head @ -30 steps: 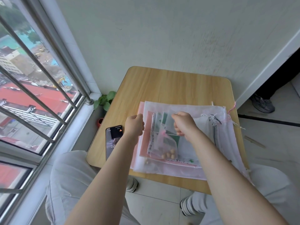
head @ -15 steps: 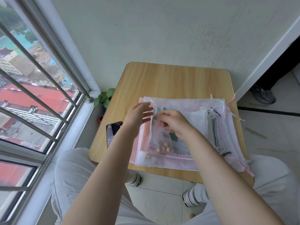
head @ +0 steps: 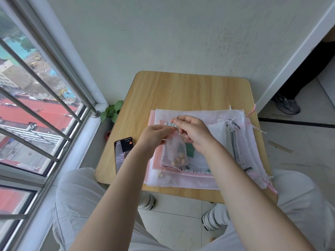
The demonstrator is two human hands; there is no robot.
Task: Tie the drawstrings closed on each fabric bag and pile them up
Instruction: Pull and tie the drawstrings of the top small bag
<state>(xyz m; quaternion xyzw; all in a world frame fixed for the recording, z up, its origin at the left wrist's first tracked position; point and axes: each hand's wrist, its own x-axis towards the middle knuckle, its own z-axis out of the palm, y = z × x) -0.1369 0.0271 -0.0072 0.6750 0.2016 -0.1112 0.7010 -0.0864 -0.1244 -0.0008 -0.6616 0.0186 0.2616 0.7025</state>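
A small sheer pink bag (head: 174,152) with several beige beads in its bottom lies on top of a flat pile of larger sheer bags (head: 199,178) on the wooden table (head: 181,91). My left hand (head: 155,135) pinches the bag's gathered neck from the left. My right hand (head: 193,132) holds the thin white drawstring at the neck, its end sticking up between thumb and forefinger. More bags with white and dark cords (head: 233,127) lie on the pile's right side. The neck itself is hidden under my fingers.
A phone (head: 121,153) with a lit screen lies at the table's left edge. A small potted plant (head: 112,111) stands on the floor by the barred window (head: 45,109). Another person's shoe (head: 286,105) shows at the right. The wall runs behind the table.
My hands were apart a second ago, pulling the drawstring taut. They have come together over the small bag's neck, and the bag's mouth is now gathered narrow.
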